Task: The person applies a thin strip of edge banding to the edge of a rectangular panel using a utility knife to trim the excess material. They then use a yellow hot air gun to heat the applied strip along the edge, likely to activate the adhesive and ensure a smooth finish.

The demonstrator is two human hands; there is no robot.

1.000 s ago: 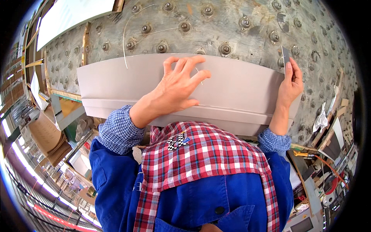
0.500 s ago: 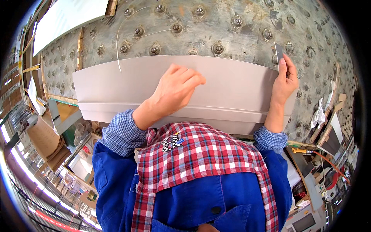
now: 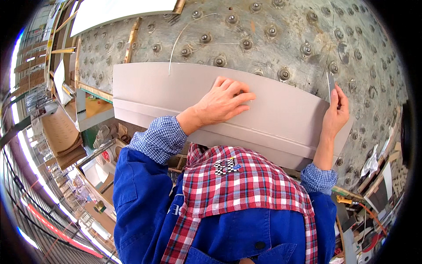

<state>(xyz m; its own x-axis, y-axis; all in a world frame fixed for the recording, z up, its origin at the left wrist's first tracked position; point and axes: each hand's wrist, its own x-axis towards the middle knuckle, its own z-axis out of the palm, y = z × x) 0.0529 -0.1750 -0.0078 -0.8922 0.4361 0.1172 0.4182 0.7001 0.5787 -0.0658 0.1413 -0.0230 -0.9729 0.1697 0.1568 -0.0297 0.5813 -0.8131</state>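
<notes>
A long, pale grey-beige panel [image 3: 154,88] lies in front of me, with a raised ridge running along its near side. My left hand [image 3: 224,100] rests over the middle of the panel, fingers apart and slightly bent, nothing visible in it. Over the panel's right end, my right hand [image 3: 337,112] pinches a thin, flat dark grey strip [image 3: 331,86] between thumb and fingers. The strip stands upright near the panel's far right edge; its lower part is hidden by the hand.
The metal table [image 3: 281,48] is studded with several ball rollers. A thin white strand [image 3: 176,42] curls over the panel's far edge. At the back left lies a white sheet [image 3: 118,13]. Crumpled white paper [image 3: 370,163] and a yellow-handled tool [image 3: 344,200] sit at the right; brown cardboard [image 3: 61,132] is at the left.
The whole view has shifted and tilted, with the scene moving right. My left hand's fingers have spread from a loose curl over the panel. My right hand keeps the strip.
</notes>
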